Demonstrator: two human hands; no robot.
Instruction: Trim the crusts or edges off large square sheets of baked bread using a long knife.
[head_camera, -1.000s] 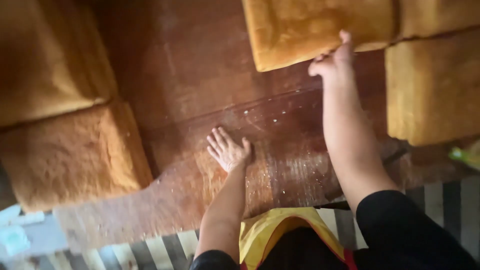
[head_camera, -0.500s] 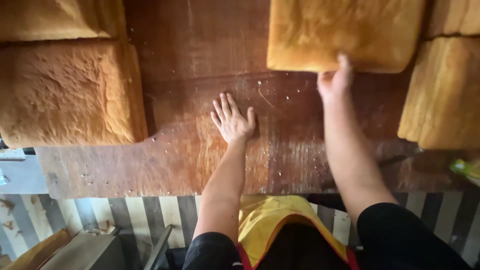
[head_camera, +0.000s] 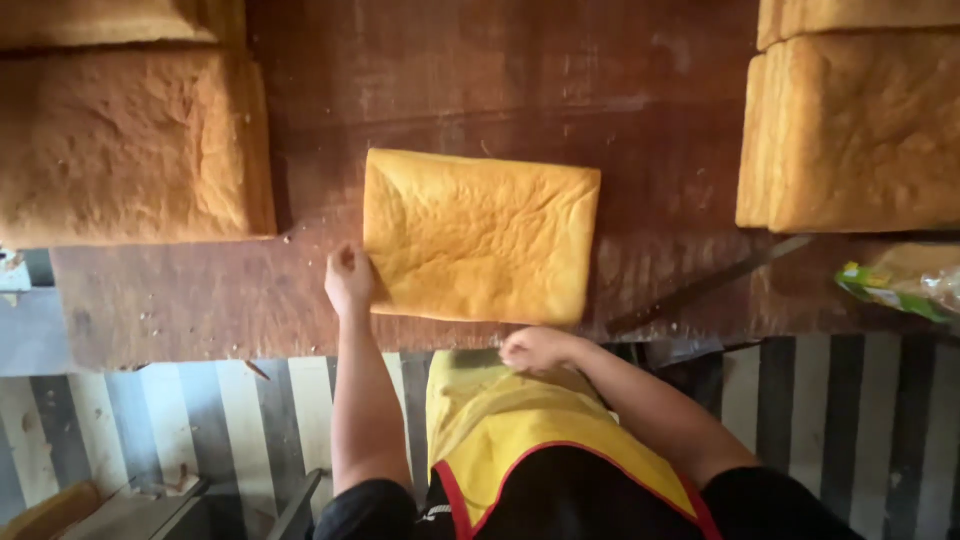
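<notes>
the right hand (head_camera: 535, 350) is curled at the near table edge (head_camera: 200, 320), nothing visibly held. the left hand (head_camera: 348, 280) is pressed, loosely closed, against the bread slab (head_camera: 480, 235)'s left side. the slab lies flat mid-table, long axis left-right, just beyond both hands.

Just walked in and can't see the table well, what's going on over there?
A person in a yellow apron stands at a dark wooden table. A flat, square golden-brown loaf of bread lies in front of them. Their left hand rests against its left edge, and their right hand is at the table's near edge just below it. More large loaves sit at both sides.
</notes>
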